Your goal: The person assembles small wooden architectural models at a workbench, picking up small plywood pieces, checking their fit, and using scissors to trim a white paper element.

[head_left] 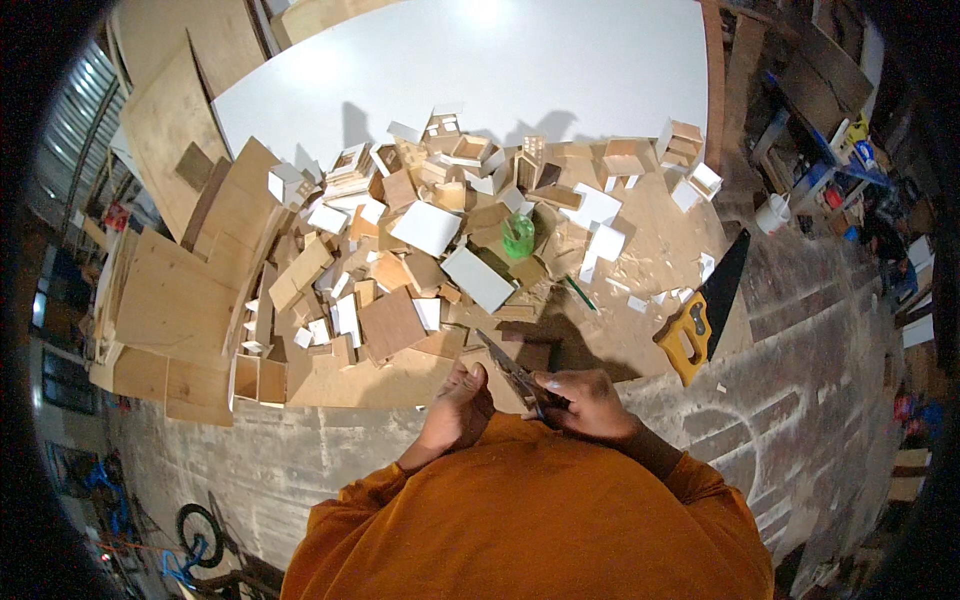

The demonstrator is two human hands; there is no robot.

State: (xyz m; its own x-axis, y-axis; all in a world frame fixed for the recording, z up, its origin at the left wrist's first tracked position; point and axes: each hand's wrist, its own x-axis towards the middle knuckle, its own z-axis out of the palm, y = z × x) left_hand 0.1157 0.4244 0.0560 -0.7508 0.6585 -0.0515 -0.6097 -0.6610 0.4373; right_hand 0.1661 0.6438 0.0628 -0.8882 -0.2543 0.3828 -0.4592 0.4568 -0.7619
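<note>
Close to my body, at the near edge of the work surface (380, 385), my right hand (590, 400) is closed around a pair of scissors (508, 365). Their dark blades point up and to the left. Just left of them, my left hand (458, 405) is curled shut with the thumb up; what it holds, if anything, is hidden. Beyond my hands lies a heap of wood and white board offcuts, with a brown square panel (392, 325) and a grey-white board (478, 280) nearest. A green pencil (580, 293) lies beyond my right hand.
A yellow-handled handsaw (703, 320) lies at the right edge. A green transparent container (518, 237) stands amid the offcuts. Small wooden model houses (440, 140) line the back, before a large white panel (470, 60). Plywood sheets (180, 290) lean at left.
</note>
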